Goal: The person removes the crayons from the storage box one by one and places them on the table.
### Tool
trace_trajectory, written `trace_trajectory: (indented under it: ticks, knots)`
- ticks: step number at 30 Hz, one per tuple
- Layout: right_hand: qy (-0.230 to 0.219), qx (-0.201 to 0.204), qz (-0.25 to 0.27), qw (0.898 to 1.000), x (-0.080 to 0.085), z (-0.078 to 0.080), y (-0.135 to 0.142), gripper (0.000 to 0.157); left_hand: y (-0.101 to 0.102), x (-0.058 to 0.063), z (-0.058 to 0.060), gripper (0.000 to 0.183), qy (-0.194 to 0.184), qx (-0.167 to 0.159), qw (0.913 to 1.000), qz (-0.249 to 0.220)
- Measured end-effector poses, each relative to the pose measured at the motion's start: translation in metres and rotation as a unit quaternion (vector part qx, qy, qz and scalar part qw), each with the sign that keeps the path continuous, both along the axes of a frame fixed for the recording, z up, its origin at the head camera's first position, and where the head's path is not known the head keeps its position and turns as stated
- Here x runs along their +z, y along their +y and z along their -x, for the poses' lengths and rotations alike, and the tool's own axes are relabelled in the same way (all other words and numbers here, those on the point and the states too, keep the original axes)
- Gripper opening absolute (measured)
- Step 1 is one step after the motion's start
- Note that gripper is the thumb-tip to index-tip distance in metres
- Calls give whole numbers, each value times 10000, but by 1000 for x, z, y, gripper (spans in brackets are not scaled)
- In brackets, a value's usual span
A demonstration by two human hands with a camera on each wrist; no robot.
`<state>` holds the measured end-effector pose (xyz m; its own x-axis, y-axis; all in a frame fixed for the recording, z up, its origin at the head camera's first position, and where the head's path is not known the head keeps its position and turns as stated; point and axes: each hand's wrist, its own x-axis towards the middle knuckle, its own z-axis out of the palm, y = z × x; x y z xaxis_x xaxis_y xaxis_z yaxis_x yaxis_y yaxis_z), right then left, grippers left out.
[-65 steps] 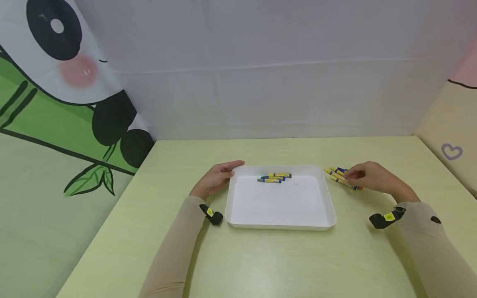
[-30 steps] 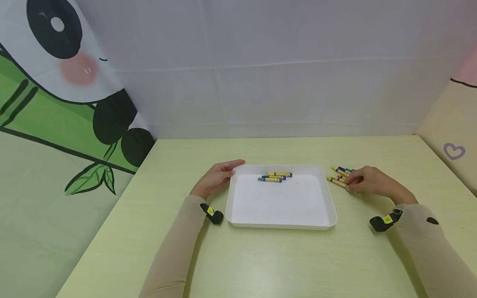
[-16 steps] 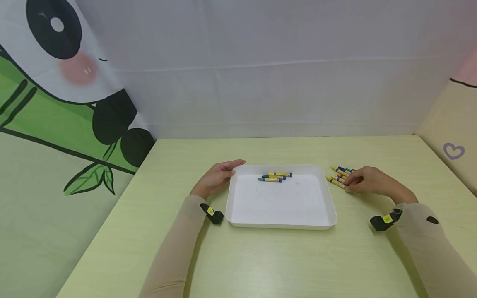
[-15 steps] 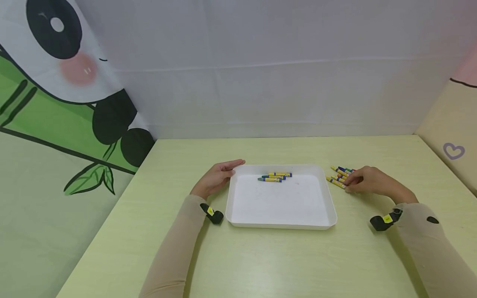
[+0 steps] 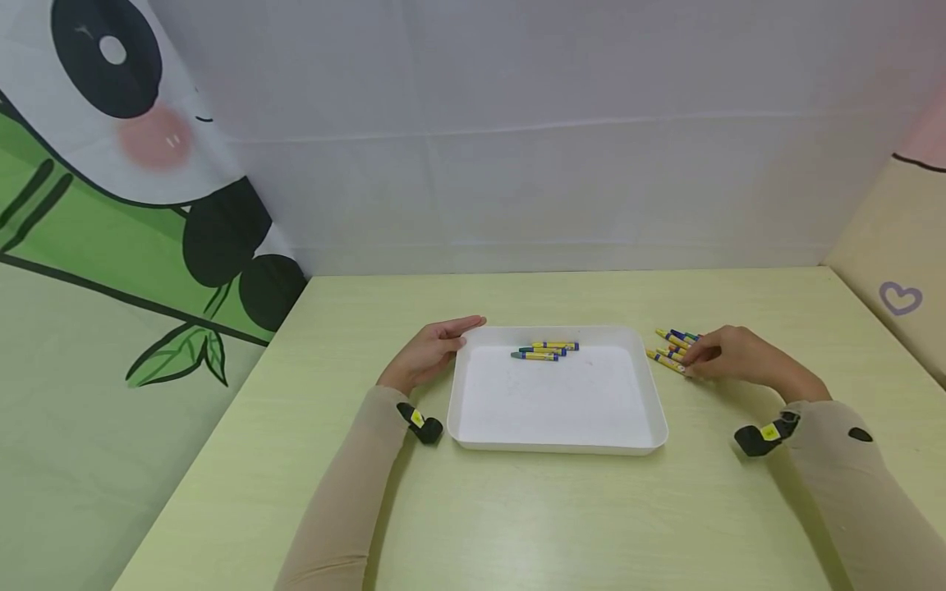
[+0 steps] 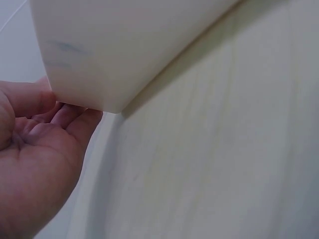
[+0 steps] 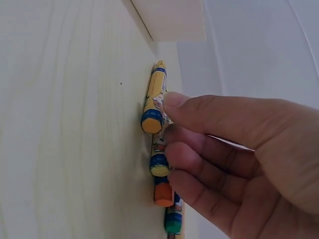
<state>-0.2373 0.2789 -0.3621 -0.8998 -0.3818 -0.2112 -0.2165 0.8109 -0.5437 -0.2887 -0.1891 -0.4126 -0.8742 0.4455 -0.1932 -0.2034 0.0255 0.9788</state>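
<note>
My left hand (image 5: 427, 353) holds the back left corner of a white tray (image 5: 557, 410); in the left wrist view its thumb and fingertips meet the tray's wall (image 6: 99, 59). Inside the tray lie several crayons (image 5: 538, 357) in yellow wrappers with blue bands. To the tray's right, my right hand (image 5: 739, 355) is at a small pile of crayons (image 5: 672, 338). In the right wrist view its thumb and forefinger pinch a yellow-orange crayon (image 7: 153, 99) near its flat end. A light yellow crayon (image 7: 159, 167), an orange one (image 7: 163, 194) and a green-ended one (image 7: 173, 221) show below, partly behind the fingers.
The pale wooden table (image 5: 502, 525) runs back to a light cloth wall (image 5: 517, 189). A printed cartoon cloth (image 5: 89, 328) hangs on the left, and a cream panel with a heart (image 5: 900, 299) stands at the right. Black cameras (image 5: 760, 440) sit on both wrists.
Compared with about two seconds ago, crayons in the right pile have shifted slightly right and spread apart under the right hand. Since then the hand has barely moved. Left hand and tray stay put.
</note>
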Motion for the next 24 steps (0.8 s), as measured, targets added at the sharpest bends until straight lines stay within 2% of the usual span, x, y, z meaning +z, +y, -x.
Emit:
trace_trajectory:
  ticks: [6, 13, 24]
  knots:
    - [-71, -51, 111, 9999, 4, 1, -2, 21, 0, 0, 0, 47, 12, -26, 10000, -15]
    - [-153, -34, 248, 9996, 15, 1, -9, 29, 0, 0, 1, 47, 113, -92, 9999, 38]
    - [334, -95, 179, 9992, 28, 3, -29, 30, 0, -1, 0, 47, 83, -34, 9999, 96]
